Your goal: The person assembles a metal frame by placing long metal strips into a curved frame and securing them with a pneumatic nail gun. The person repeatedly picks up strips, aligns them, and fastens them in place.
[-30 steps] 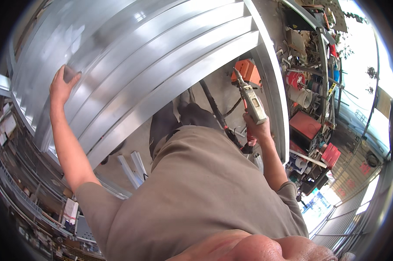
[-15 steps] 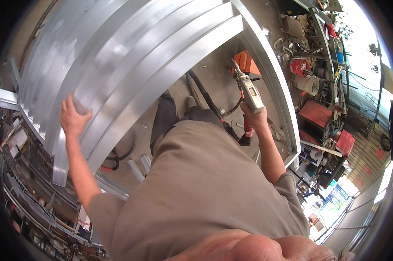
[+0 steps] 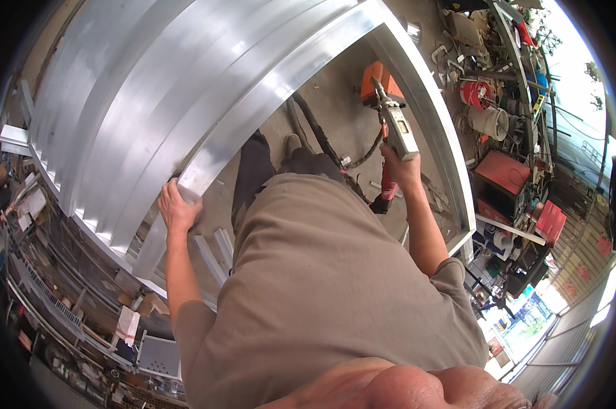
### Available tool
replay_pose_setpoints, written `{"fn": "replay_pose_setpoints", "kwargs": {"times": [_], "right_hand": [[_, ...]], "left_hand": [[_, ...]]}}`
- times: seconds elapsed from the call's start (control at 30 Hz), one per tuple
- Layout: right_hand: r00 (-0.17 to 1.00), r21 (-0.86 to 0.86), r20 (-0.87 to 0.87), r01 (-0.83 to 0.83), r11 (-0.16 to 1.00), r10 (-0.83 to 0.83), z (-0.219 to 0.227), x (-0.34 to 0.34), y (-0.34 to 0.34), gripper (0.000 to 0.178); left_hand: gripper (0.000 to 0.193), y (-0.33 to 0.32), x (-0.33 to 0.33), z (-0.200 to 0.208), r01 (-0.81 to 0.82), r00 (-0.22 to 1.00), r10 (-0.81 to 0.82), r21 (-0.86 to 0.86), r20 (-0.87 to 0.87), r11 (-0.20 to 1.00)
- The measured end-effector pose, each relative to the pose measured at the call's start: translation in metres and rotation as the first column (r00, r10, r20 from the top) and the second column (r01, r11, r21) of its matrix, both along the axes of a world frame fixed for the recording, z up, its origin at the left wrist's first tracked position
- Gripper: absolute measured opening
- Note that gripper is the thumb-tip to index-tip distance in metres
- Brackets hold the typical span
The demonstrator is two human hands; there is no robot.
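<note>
the left hand [image 3: 178, 208] has fingers curled round the near end of a silver bar [image 3: 253, 113], which stretches away rightward from them; the right hand [image 3: 403, 168] has fingers wrapped round a grey tool [image 3: 398, 131], an orange box [image 3: 392, 83] beyond them.

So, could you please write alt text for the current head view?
A person's left hand grips the end of a silvery metal slat on a large frame; the right hand holds a pale pointed tool. An orange box shows behind.

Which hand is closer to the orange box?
Right hand: below the orange box in view, holding a tool. Left hand: farther off, lower left, on a metal bar.
</note>
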State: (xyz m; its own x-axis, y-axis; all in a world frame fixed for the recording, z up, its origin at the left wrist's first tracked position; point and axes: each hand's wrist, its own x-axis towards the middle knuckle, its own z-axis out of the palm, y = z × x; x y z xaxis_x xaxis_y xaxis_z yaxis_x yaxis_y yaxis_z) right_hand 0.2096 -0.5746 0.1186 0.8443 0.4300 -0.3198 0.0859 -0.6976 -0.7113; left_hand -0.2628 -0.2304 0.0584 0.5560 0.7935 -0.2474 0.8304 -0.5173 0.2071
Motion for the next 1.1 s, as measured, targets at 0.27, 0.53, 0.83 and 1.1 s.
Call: {"fn": "replay_pose_setpoints", "kwargs": {"times": [0.27, 0.53, 0.83, 1.1], "right_hand": [[0.999, -0.065, -0.048, -0.004, 0.998, 0.001, 0.001, 0.002, -0.001, 0.03], [0.998, -0.005, -0.006, -0.062, 0.998, 0.062, 0.002, 0.003, 0.015, 0.024], [0.995, -0.022, -0.093, -0.039, 0.999, 0.037, 0.01, 0.0, 0.038, 0.023], [0.989, -0.003, -0.073, -0.128, 0.992, 0.128, -0.005, 0.015, 0.031, 0.023]], "left_hand": [[0.09, 0.002, -0.006, -0.022, 0.027, 1.0, -0.027, 0.003, -0.009, 1.0], [0.09, 0.004, -0.009, -0.04, -0.001, 1.0, 0.001, -0.025, 0.002, 1.0], [0.087, -0.001, -0.016, -0.055, 0.001, 0.998, -0.003, 0.039, 0.059, 0.999], [0.094, 0.007, -0.01, -0.047, -0.035, 0.999, 0.034, -0.087, -0.013, 0.996]]}}
